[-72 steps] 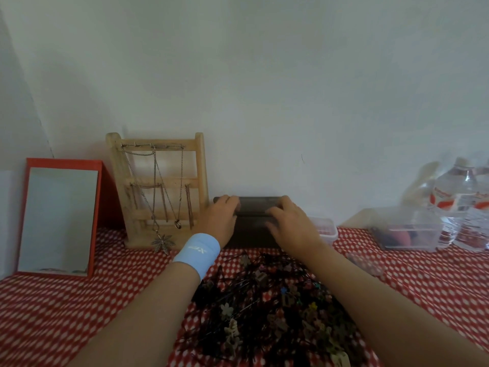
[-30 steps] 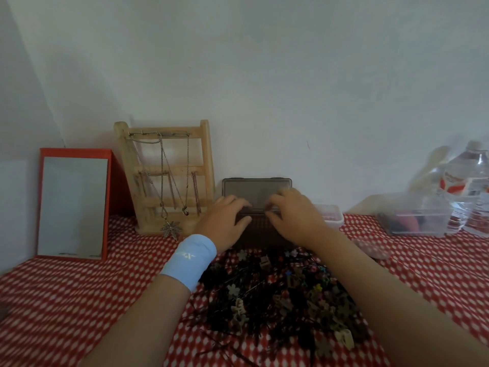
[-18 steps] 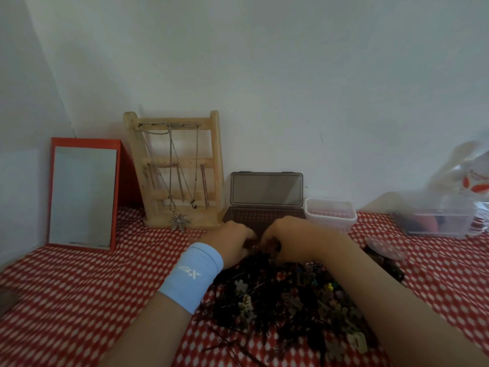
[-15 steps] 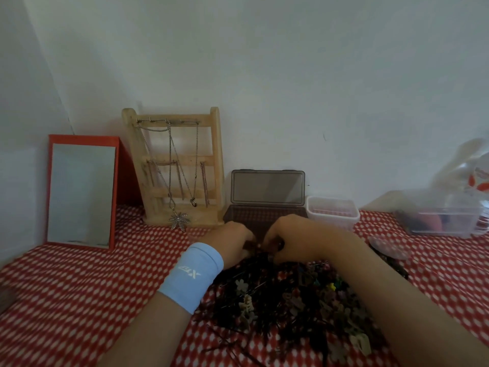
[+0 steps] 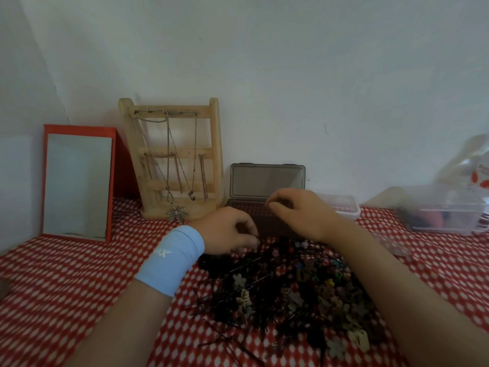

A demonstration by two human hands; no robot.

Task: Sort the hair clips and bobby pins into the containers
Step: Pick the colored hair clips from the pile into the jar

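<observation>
A dark heap of bobby pins and small flower-shaped hair clips (image 5: 285,287) lies on the red checked cloth in front of me. Behind it stands a smoky-grey box (image 5: 244,207) with its lid (image 5: 267,181) leaning open against the wall. A small clear container (image 5: 344,207) sits right of it. My right hand (image 5: 301,213) hovers over the grey box, thumb and forefinger pinched on what looks like a thin dark pin. My left hand (image 5: 227,231), with a blue wristband, rests curled on the heap's far edge; what its fingers hold is hidden.
A wooden jewellery rack (image 5: 172,160) with hanging chains stands left of the box, and a red-framed mirror (image 5: 78,181) leans further left. At the right edge are a clear plastic tub (image 5: 444,215) and a water bottle (image 5: 473,165). The wall is close behind.
The grey box's lid was opened. Both hands then dropped to the heap; now my right hand has lifted, pinched, over the open box while the left stays at the heap.
</observation>
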